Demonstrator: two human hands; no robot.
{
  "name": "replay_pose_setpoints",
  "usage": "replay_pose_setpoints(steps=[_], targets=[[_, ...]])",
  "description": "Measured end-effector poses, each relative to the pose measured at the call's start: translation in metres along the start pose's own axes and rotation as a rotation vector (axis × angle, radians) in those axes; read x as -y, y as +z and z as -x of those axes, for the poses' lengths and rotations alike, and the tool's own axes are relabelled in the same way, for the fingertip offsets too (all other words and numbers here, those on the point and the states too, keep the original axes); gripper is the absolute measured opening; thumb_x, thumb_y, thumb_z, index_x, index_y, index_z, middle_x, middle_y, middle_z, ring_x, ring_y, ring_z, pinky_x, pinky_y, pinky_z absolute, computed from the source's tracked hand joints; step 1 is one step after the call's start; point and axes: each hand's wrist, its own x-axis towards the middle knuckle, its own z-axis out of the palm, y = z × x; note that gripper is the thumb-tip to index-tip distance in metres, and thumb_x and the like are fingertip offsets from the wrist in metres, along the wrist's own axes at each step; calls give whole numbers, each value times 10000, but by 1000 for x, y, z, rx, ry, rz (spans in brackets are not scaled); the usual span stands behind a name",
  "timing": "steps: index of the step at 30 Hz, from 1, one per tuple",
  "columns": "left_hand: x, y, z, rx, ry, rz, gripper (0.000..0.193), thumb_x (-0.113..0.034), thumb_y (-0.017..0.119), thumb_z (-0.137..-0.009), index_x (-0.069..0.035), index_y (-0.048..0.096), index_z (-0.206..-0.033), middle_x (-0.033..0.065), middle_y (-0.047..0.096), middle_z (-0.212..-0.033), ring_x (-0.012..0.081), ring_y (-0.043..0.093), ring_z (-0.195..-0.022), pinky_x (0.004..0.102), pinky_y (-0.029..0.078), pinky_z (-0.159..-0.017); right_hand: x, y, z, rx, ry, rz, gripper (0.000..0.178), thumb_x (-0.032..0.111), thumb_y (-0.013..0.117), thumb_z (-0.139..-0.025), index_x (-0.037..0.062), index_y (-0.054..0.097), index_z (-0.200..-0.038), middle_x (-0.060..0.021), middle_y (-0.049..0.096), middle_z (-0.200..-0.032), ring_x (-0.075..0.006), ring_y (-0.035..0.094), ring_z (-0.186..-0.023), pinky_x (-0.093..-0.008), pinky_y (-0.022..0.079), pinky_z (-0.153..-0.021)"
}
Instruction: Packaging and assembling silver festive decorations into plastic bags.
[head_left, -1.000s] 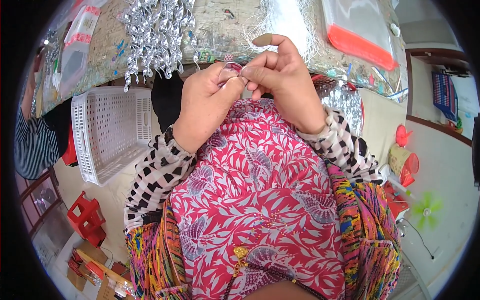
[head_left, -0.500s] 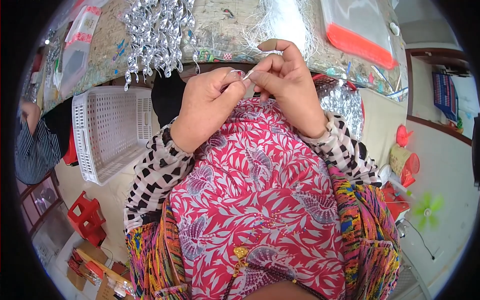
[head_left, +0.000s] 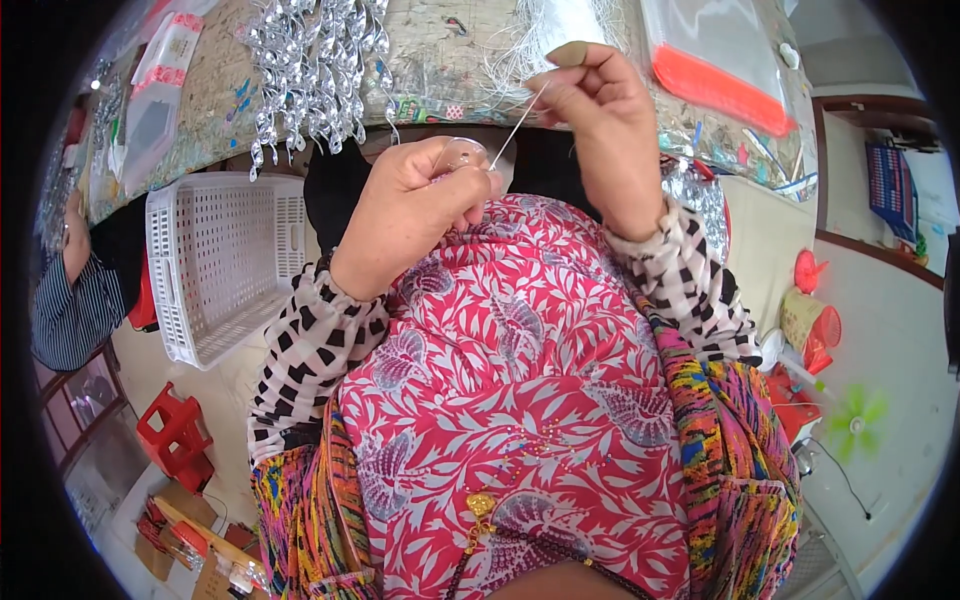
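My left hand [head_left: 415, 205] is closed in a pinch above my lap. Between its thumb and forefinger shows a small clear, shiny rounded piece [head_left: 463, 152], mostly covered by the fingers. From there a thin white string [head_left: 518, 127] runs up to the right, stretched straight. My right hand [head_left: 608, 125], higher and farther out, pinches the string's other end between thumb and forefinger. Beyond it on the table lies a bundle of white strings [head_left: 570, 28]. Silver twisted spiral ornaments [head_left: 318, 70] hang over the table's near edge at the left.
The worn table [head_left: 430, 70] curves across the top. Clear bags with a red band [head_left: 720, 90] lie on its right. A white plastic basket [head_left: 225, 270] stands left below, near a red stool [head_left: 172, 430]. Another person's striped sleeve [head_left: 75, 315] shows at the far left.
My right hand has moved up and away from my left, drawing the string out straight between them. The left hand stays nearly in place. The other person's hand at far left has shifted slightly.
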Motion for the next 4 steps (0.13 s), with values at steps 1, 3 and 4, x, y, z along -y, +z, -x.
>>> replay_pose_setpoints(steps=[1, 3, 4], targets=[[-1, 1, 0, 2, 0, 0, 127, -132, 610, -847, -68, 585, -740, -28, 559, -665, 29, 503, -595, 182, 396, -554, 0, -10, -5, 4, -54, 95, 204, 13, 609, -862, 9, 551, -1057, -67, 654, -873, -103, 604, -756, -220, 479, -676], [-4, 1, -1, 4, -5, 14, 127, -143, 619, -850, -66, 587, -755, -27, 563, -670, 34, 508, -596, 182, 404, -560, 3, -23, -10, 80, -62, 133, 193, 23, 604, -871, 14, 563, -1059, -66, 655, -881, -101, 605, -757, -226, 484, -680], [-4, -1, -2, 16, 3, 28, 129, -150, 622, -854, -65, 590, -763, -25, 569, -675, 35, 513, -596, 185, 411, -563, 3, -23, -10, 82, -62, 132, 193, 23, 604, -871, 14, 563, -1059, -66, 655, -881, -101, 605, -757, -226, 484, -680]])
